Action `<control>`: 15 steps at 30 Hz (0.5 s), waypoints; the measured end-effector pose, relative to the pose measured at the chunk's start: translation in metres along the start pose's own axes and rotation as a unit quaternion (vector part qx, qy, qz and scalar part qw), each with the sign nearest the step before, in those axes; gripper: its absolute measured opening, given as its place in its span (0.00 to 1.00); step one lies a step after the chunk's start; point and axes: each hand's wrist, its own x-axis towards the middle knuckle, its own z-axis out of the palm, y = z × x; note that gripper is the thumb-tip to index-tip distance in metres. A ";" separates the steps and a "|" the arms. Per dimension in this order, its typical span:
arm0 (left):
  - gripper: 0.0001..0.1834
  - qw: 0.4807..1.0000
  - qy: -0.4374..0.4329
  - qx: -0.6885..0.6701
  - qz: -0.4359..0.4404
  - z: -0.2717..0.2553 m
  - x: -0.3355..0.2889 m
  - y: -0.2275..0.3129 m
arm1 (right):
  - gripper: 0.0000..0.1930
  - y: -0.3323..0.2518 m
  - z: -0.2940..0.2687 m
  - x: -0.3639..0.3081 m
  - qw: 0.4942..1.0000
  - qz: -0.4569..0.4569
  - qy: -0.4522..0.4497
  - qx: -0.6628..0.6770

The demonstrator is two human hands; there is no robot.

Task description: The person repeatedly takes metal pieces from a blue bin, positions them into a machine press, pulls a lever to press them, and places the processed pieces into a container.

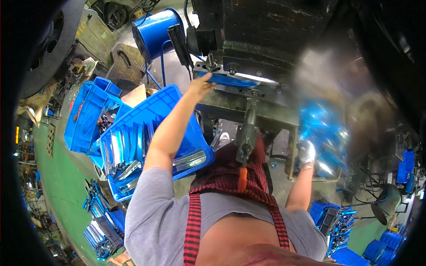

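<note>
My bare left hand (202, 87) is stretched up to the press, its fingers closed on the left end of a long blue metal strip (235, 81). The strip lies along the machine's die (270, 91), just under a bright steel edge. To the right, my right hand (306, 152), in a white glove, is low at the near left side of a bin of shiny blue film-covered pieces (321, 126). Its fingers are too blurred to show whether they grip a piece. A steel screw clamp with an orange handle (242, 179) points toward me between my arms.
A blue plastic crate (206, 155) of metal strips stands under my left arm, with another blue crate (80, 119) beyond it. A blue drum-shaped thing (157, 33) stands at the back left. Stacks of blue parts (104, 230) lie on the floor. The dark press body (275, 35) rises ahead.
</note>
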 end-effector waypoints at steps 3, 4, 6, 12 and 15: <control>0.10 0.981 -0.113 -0.146 -0.064 0.051 0.018 -0.033 | 0.12 -0.045 0.053 -0.062 0.990 0.075 -0.049 0.107; 0.08 0.972 -0.136 -0.182 -0.058 0.060 0.028 -0.043 | 0.18 -0.061 0.077 -0.090 0.977 -0.179 -0.076 -0.091; 0.05 0.967 -0.104 -0.221 -0.067 0.076 0.026 -0.052 | 0.20 -0.103 0.114 -0.164 0.886 -0.317 -0.247 -0.232; 0.09 0.984 -0.151 -0.091 -0.006 0.052 -0.004 -0.039 | 0.15 -0.138 0.156 -0.168 0.769 -0.528 -0.229 -0.277; 0.12 0.911 0.109 0.234 0.321 -0.001 -0.039 -0.006 | 0.16 -0.146 0.202 -0.128 0.910 -0.313 -0.122 -0.241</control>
